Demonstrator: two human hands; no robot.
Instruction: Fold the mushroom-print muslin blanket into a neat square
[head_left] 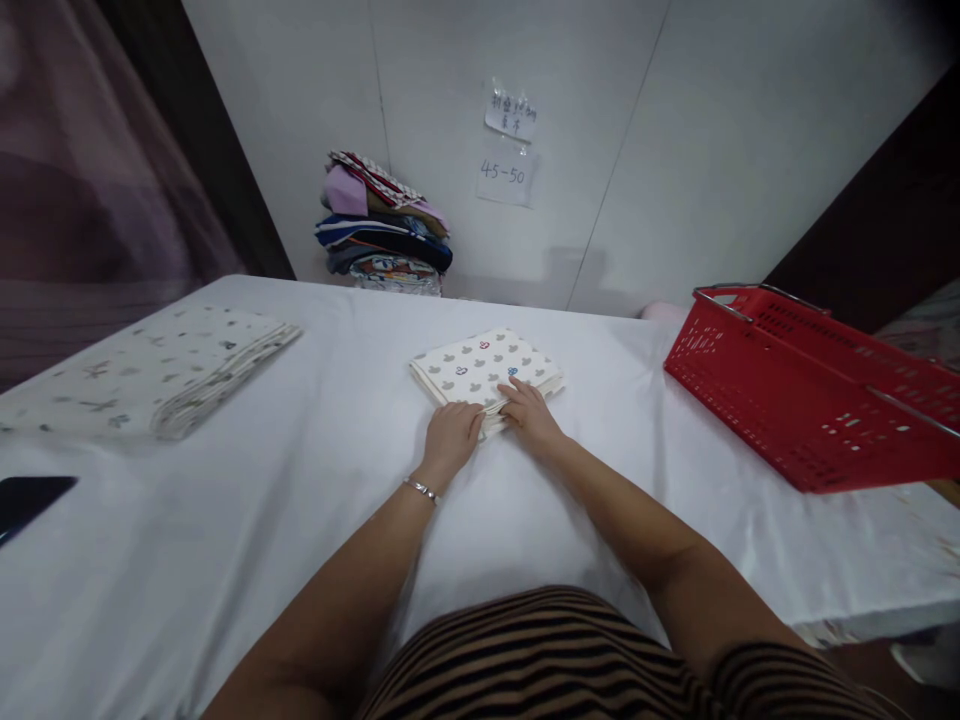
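Observation:
A folded white cloth (487, 362) printed with small grey shapes and a few red and blue ones lies on the white-covered table in front of me. At its near corner, my left hand (452, 432) is closed on the edge, fingers mostly turned out of sight. My right hand (531, 415) grips the same corner from the right, its fingers on the top layer and its thumb at the layered edge. The two hands are close together, and a bracelet (421, 490) circles my left wrist.
A larger folded patterned cloth (150, 375) lies at the left, with a dark phone-like object (30, 500) nearer me. On the right stands a red plastic basket (810, 390) with metal handles. Folded fabrics (386, 220) are stacked against the wall beyond the table (315, 560).

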